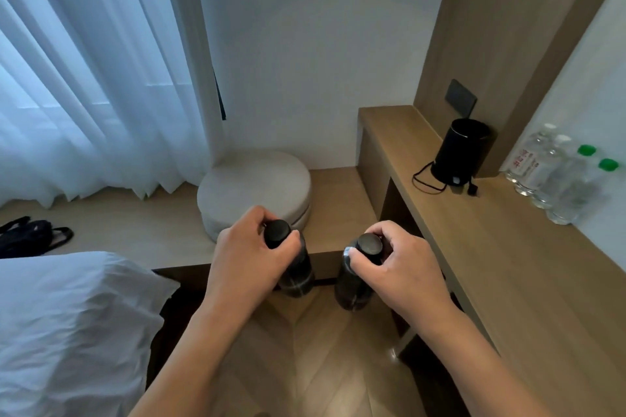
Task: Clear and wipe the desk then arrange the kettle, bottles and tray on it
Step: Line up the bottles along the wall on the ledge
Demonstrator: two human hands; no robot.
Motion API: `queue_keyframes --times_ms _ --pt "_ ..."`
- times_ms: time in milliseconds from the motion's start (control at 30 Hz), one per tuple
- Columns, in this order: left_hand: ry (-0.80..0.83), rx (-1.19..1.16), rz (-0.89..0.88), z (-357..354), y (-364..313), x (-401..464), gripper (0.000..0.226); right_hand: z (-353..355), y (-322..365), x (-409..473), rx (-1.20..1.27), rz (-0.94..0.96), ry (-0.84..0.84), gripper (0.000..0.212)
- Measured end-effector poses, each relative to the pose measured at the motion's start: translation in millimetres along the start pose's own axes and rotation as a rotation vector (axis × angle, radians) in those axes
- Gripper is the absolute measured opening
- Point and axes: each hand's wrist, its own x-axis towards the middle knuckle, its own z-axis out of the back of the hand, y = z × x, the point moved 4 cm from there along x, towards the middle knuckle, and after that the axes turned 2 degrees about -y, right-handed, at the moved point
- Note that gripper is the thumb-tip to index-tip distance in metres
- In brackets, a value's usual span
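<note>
Fingers of each hand clamped round a dark, glossy, round-capped bottle: left hand (247, 257) on left bottle (291, 264), right hand (403, 267) on right bottle (355, 281).

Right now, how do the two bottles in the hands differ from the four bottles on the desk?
The held bottles are dark with black caps and carried above the floor. The desk bottles are clear, capped white or green, standing in a row by the wall. All are upright and capped.

Left hand (247, 257) and right hand (403, 267) raised side by side, fingers curled in grip
</note>
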Motion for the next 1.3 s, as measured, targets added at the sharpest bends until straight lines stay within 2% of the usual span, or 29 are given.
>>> queue_keyframes --times_ms 333,667,867,1000,1300 --pt "0.015 0.071 0.015 -30.2 42.8 146.2 0.017 -63.0 -11.5 158.8 -0.035 0.008 0.032 0.020" --pt "0.085 0.091 -0.012 -72.7 44.1 299.5 0.020 -91.4 -33.8 298.3 0.039 -0.111 -0.006 0.024" --pt "0.247 0.063 -0.058 -133.0 36.5 372.7 0.017 -74.1 -72.1 340.9 0.002 -0.288 -0.126 0.020" --pt "0.428 0.003 -0.143 -187.1 18.6 413.8 0.017 -50.5 -95.3 349.5 -0.054 -0.457 -0.247 0.022" --pt "0.828 -0.103 -0.509 -311.9 -81.7 430.6 0.018 29.2 -141.2 318.0 -0.025 -0.789 -0.634 0.025"
